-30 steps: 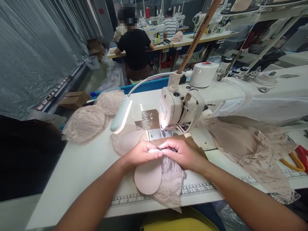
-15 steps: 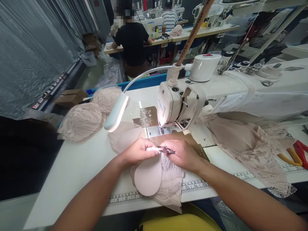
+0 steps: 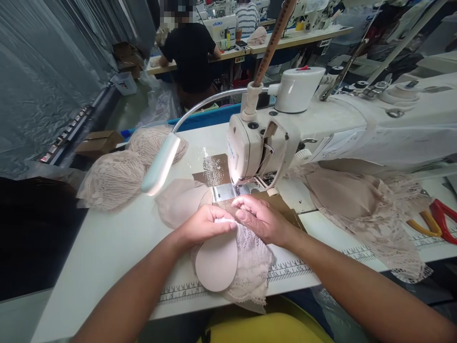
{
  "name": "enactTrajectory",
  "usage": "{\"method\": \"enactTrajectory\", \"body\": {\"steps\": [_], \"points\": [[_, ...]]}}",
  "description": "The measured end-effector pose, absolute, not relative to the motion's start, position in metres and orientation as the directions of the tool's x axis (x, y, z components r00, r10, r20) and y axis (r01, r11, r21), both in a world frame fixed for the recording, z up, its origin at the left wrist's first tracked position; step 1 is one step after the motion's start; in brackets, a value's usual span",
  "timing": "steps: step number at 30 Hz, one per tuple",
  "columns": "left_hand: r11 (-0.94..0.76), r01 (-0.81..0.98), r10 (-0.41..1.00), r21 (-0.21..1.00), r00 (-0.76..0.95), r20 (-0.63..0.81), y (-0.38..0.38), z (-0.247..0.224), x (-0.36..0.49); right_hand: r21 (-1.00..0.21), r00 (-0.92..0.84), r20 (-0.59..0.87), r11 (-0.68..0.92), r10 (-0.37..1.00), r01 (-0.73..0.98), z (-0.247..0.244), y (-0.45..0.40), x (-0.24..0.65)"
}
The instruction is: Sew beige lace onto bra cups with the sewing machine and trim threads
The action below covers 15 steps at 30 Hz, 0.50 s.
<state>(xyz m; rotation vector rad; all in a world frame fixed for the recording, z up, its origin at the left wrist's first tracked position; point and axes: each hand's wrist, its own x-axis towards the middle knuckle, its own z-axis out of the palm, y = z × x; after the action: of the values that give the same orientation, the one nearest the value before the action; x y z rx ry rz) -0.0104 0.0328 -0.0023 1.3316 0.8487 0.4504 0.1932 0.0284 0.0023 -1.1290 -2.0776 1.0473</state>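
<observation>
My left hand (image 3: pixel 205 223) pinches the upper edge of a pale pink lace bra piece (image 3: pixel 252 259), thumb on top. A smooth rounded cup (image 3: pixel 216 265) of that piece hangs below the thumb, over the table's front edge. Just to the right, my right hand (image 3: pixel 262 219) is closed, thumb and forefinger near each other above the lace. The thread snips seen in it earlier are mostly hidden by its fingers now. Beyond both hands is the sewing machine's (image 3: pixel 246 147) lit needle area. Another sheer cup piece (image 3: pixel 182 202) lies beside my left hand.
Lace cups (image 3: pixel 112 178) are piled at the left under a lamp (image 3: pixel 160 164). More lace fabric (image 3: pixel 346 195) and red-handled scissors (image 3: pixel 442 221) lie at the right. A ruler tape (image 3: pixel 289 271) runs along the front edge. A person (image 3: pixel 191 52) sits at a table ahead.
My right hand has turned and lifted slightly, away from my left fingers, and the dark snips blades no longer show between the hands. The view has shifted a little. The left hand keeps its pinch.
</observation>
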Motion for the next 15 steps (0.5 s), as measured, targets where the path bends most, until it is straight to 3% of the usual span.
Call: {"method": "enactTrajectory", "body": {"steps": [6, 15], "points": [[0.309, 0.143, 0.756, 0.940, 0.563, -0.334, 0.035, -0.002, -0.018, -0.852, -0.584, -0.014, 0.296, 0.812, 0.432, 0.011, 0.033, 0.214], [0.249, 0.221, 0.754, 0.943, 0.566, -0.332, 0.032, -0.006, -0.011, -0.892, -0.595, -0.077, 0.212, 0.800, 0.400, 0.007, 0.026, 0.199]]}}
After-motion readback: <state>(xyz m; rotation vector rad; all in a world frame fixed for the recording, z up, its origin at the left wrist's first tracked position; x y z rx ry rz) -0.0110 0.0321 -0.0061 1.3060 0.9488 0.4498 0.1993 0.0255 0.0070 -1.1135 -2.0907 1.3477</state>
